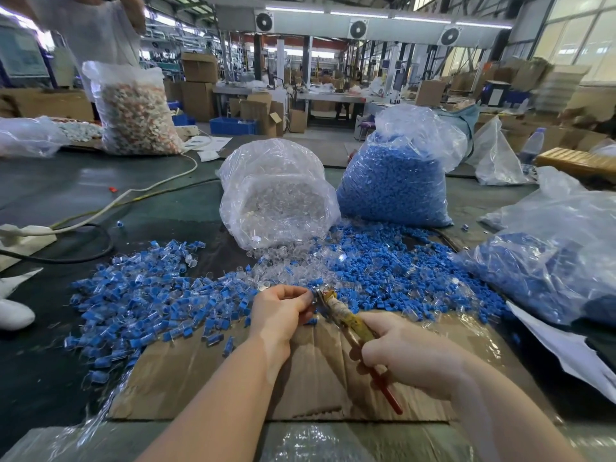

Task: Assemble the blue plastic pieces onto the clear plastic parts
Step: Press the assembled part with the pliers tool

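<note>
Head view of a workbench. The left hand has its fingers curled together, pinching a small part at the fingertips; the part itself is too hidden to identify. The right hand grips the handles of a pair of pliers, fingers wrapped around them, the plier nose meeting the left fingertips. Both hands work above a flattened cardboard sheet at the near edge of the table. Loose blue plastic pieces and clear plastic parts lie heaped just beyond the cardboard; assembled pieces spread toward the left. Toward the far edge stand a bag of clear parts and a bag of blue pieces.
</note>
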Motion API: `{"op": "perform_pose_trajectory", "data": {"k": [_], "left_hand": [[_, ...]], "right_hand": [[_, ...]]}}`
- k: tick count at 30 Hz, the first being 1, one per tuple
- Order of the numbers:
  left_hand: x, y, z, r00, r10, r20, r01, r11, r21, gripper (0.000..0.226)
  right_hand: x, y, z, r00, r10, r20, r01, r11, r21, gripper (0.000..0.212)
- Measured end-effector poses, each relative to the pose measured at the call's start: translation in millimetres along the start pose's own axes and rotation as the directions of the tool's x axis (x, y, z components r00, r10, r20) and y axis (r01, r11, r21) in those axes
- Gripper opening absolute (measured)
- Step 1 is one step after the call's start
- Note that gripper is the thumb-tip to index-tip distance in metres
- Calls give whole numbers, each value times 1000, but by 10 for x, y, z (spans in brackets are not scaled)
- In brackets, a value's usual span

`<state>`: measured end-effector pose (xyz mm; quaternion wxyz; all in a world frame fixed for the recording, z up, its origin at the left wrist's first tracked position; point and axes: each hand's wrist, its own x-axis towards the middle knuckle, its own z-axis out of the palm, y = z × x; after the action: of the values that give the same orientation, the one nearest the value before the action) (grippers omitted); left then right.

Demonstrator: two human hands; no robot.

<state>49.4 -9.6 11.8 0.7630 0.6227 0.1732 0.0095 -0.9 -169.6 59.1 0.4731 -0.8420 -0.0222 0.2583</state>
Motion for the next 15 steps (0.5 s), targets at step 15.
{"op": "perform_pose_trajectory", "data": {"k": [15], "left_hand": [[-23, -64, 49, 998, -17, -55, 15, 999, -29, 10]], "right_hand": [[-39, 46, 100, 995, -12, -99, 22, 994, 105, 31]]}}
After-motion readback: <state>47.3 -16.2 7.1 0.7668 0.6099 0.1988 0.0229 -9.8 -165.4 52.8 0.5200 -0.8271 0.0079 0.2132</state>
